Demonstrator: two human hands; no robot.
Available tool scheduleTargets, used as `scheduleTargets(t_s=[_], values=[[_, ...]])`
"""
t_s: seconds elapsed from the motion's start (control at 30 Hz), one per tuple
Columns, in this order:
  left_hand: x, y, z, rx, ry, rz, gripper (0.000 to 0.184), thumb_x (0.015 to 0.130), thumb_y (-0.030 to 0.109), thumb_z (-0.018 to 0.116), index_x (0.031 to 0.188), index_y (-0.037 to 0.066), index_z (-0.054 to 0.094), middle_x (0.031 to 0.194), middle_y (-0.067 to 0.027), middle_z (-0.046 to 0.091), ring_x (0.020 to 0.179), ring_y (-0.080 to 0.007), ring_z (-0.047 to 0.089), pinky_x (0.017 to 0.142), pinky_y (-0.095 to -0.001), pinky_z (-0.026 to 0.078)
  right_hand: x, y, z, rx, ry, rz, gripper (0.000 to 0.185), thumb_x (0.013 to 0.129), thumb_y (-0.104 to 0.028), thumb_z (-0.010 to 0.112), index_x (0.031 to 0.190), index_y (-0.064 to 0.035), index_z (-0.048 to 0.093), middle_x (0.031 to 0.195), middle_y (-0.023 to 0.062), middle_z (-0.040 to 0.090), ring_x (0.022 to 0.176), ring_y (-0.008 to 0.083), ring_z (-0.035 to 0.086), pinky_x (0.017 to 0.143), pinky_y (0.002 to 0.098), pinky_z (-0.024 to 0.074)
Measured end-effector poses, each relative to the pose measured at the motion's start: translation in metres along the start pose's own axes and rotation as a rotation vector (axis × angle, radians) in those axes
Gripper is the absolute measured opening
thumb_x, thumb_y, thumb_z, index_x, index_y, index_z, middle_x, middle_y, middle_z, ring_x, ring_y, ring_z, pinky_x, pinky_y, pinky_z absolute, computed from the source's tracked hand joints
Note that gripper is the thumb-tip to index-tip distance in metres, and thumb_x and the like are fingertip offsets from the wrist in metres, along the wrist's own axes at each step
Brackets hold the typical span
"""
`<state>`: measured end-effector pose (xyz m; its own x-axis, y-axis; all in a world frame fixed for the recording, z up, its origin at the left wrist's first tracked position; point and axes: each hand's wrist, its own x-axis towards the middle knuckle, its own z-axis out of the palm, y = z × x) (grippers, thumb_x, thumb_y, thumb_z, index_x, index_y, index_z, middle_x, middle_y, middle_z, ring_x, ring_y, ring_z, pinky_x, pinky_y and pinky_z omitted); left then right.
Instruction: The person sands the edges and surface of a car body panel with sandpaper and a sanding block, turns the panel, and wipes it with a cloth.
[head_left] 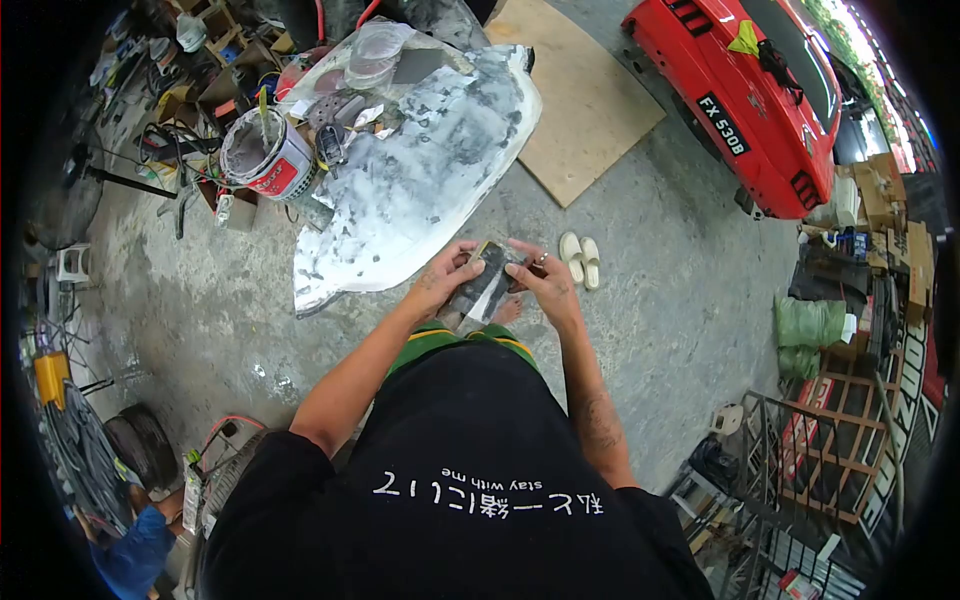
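Observation:
Both hands meet at the middle, in front of my waist, around a dark grey sheet with a pale streak that looks like sandpaper (487, 287). My left hand (445, 277) pinches its left edge, thumb on top. From the other side my right hand (548, 287), with a ring on one finger, grips it with the thumb on its face. A yellowish edge shows at the sheet's top; whether a block lies under it I cannot tell. Just beyond the hands is a large body panel (430, 165), patched white and grey, apart from both hands.
On and beside the panel are a dark flat sheet (418, 66), a power sander (331, 143) and a large bucket (280, 172). A plywood board (580, 120), pale slippers (580, 262) and a red car (735, 110) lie rightward. A person in blue (140, 555) is at lower left.

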<state>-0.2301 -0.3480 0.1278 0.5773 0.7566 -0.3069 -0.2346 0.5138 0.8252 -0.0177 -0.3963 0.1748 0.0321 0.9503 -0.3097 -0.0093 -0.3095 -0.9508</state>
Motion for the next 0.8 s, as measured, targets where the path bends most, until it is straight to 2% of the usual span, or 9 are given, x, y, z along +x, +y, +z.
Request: scheduleTargets(t_s=[0.23,0.33,0.47,0.5,0.63,0.7,0.73,0.77,0.8], values=[[0.0,0.006,0.005,-0.128,-0.022,-0.06,0.047,0.095,0.027,0.067,0.133,0.004,0.05,0.111,-0.0058,0.061,0.104,-0.0132,0.057,0.092,-0.0291,0.047,0.008,0.003,-0.006,0.013,-0.056,-0.001,0.04,0.093,-0.012,0.068,0.132,-0.0029,0.062,0.098,0.005,0.067,0.082,0.0123,0.064,0.073,0.0265,0.0557],[0.007,0.006,0.01,-0.106,-0.002,-0.034,0.044,0.095,0.026,0.068,0.129,0.004,0.052,0.11,-0.0056,0.062,0.103,-0.0133,0.059,0.091,-0.0292,0.048,0.015,0.004,-0.006,0.061,-0.051,-0.011,0.04,0.091,-0.011,0.07,0.129,-0.0009,0.062,0.093,0.0087,0.068,0.073,0.0148,0.065,0.066,0.028,0.0569],[0.028,0.022,0.026,-0.03,0.066,0.037,0.042,0.094,0.022,0.07,0.126,0.002,0.053,0.106,-0.007,0.064,0.098,-0.0137,0.06,0.086,-0.0295,0.05,0.03,0.013,-0.014,0.159,0.157,0.046,0.039,0.091,-0.014,0.071,0.122,0.0075,0.059,0.093,0.0113,0.066,0.074,0.0182,0.067,0.062,0.0297,0.0584],[0.037,0.024,0.027,0.131,0.094,0.09,0.042,0.094,0.018,0.069,0.128,0.002,0.052,0.107,-0.0071,0.064,0.096,-0.0128,0.06,0.085,-0.028,0.05,0.035,0.015,-0.018,0.173,0.236,0.112,0.039,0.091,-0.015,0.071,0.118,0.0092,0.058,0.093,0.0123,0.066,0.075,0.0196,0.068,0.061,0.0305,0.059],[0.072,0.019,0.046,0.47,0.226,0.16,0.044,0.092,0.013,0.071,0.13,0.002,0.052,0.108,-0.01,0.065,0.093,-0.0109,0.06,0.082,-0.0265,0.049,0.065,0.024,-0.048,0.413,0.088,0.138,0.032,0.089,-0.015,0.073,0.109,0.0057,0.058,0.102,0.0149,0.065,0.084,0.021,0.068,0.072,0.0321,0.0598],[0.093,0.01,0.065,0.553,0.319,0.216,0.046,0.09,0.014,0.073,0.131,0.004,0.054,0.107,-0.012,0.065,0.096,-0.0148,0.061,0.084,-0.0305,0.05,0.084,0.031,-0.067,0.571,0.046,0.166,0.031,0.09,-0.014,0.073,0.109,0.0042,0.058,0.104,0.0135,0.065,0.087,0.0203,0.068,0.076,0.0323,0.0592],[0.105,0.005,0.073,0.659,0.366,0.36,0.047,0.089,0.014,0.072,0.131,0.005,0.054,0.107,-0.0134,0.064,0.098,-0.0195,0.062,0.086,-0.0329,0.05,0.094,0.035,-0.077,0.726,0.017,0.191,0.03,0.09,-0.014,0.073,0.109,0.0028,0.058,0.107,0.0121,0.064,0.091,0.0195,0.067,0.08,0.0326,0.0586],[0.116,0.001,0.079,0.766,0.413,0.502,0.047,0.089,0.015,0.072,0.131,0.005,0.054,0.108,-0.0149,0.064,0.099,-0.0243,0.063,0.088,-0.0353,0.05,0.104,0.039,-0.087,0.73,0.001,0.206,0.03,0.09,-0.014,0.073,0.109,0.0028,0.058,0.107,0.0121,0.064,0.091,0.0195,0.067,0.08,0.0326,0.0586],[0.125,0.0,0.088,0.77,0.433,0.487,0.047,0.089,0.015,0.072,0.131,0.005,0.054,0.108,-0.0149,0.064,0.099,-0.0243,0.063,0.088,-0.0353,0.05,0.112,0.04,-0.096,0.675,-0.005,0.207,0.028,0.09,-0.013,0.072,0.11,0.0014,0.058,0.107,0.01,0.064,0.093,0.0187,0.066,0.083,0.0336,0.0582]])
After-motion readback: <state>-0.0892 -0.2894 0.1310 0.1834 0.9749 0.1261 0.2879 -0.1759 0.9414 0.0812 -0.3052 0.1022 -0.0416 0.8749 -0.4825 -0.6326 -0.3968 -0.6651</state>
